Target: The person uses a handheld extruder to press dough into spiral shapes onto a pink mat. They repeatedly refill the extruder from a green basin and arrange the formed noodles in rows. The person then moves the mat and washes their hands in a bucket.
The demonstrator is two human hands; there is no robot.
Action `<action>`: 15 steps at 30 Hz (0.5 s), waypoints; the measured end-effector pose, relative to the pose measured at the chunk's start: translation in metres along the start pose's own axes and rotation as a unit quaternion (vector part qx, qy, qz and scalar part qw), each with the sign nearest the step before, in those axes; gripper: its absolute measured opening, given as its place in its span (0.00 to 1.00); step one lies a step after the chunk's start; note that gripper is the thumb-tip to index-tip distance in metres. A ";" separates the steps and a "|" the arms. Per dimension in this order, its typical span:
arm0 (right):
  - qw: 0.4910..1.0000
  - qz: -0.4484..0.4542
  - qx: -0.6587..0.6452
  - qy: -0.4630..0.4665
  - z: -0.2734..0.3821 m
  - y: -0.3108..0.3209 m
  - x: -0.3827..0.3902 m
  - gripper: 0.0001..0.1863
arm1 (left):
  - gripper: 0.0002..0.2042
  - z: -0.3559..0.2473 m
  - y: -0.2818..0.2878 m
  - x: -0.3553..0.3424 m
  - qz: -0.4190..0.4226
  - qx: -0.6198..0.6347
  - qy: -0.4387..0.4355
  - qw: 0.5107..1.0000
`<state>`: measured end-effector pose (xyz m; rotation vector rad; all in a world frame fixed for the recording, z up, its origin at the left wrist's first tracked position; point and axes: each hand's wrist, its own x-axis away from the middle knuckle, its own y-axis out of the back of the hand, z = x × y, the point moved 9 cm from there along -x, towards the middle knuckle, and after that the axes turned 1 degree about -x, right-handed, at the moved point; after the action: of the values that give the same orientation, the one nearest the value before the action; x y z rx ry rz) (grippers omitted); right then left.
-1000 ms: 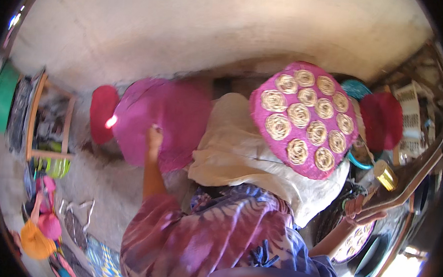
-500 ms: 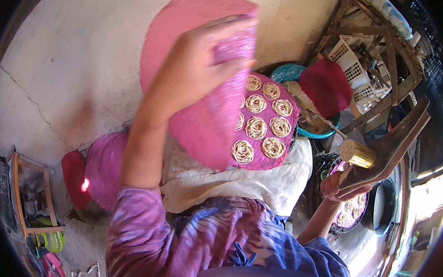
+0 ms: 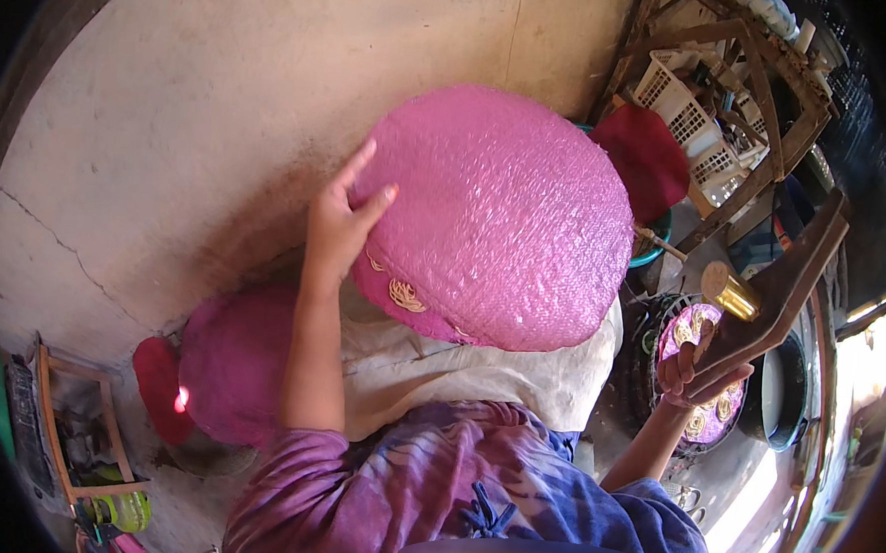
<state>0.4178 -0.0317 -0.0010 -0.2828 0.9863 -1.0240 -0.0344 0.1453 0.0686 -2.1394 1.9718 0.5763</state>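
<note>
My left hand (image 3: 351, 212) holds the near-left rim of a round, glossy pink sheet (image 3: 497, 209), thumb on top. The sheet lies over a magenta piece with cream rosettes (image 3: 405, 295), which shows only along the lower-left edge. Both sit on a draped cream cloth (image 3: 467, 383) over my lap. My right hand (image 3: 686, 374) grips a dark wooden board (image 3: 777, 304) with a gold cylinder (image 3: 733, 292) against it, off to the right.
A cracked wall (image 3: 128, 160) runs along the far side. Magenta (image 3: 238, 366) and red pieces (image 3: 161, 392) lie left. At right are crates (image 3: 673, 93) on a wooden frame, another red piece (image 3: 639, 162), a rosette tray (image 3: 716, 411) and a dark bucket (image 3: 787, 395).
My left hand has brought the pink sheet from the left and lowered it over the rosette piece, hiding most rosettes. My right hand still grips the board. The view has swung round.
</note>
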 end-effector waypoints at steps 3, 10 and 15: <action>0.999 -0.026 -0.021 -0.011 -0.009 0.007 -0.004 0.52 | 0.27 0.057 0.002 0.020 -0.011 -0.058 0.022 0.998; 0.998 -0.046 -0.041 -0.021 -0.022 0.014 -0.006 0.56 | 0.27 0.107 0.010 0.048 -0.049 -0.222 0.014 0.974; 0.995 -0.089 -0.010 -0.035 -0.036 0.019 -0.004 0.59 | 0.25 0.101 0.002 0.059 -0.026 -0.261 0.000 0.965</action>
<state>0.3992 -0.0100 -0.0303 -0.4275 0.9196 -1.1589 -0.0500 0.1297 -0.0460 -2.4593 1.9106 1.1986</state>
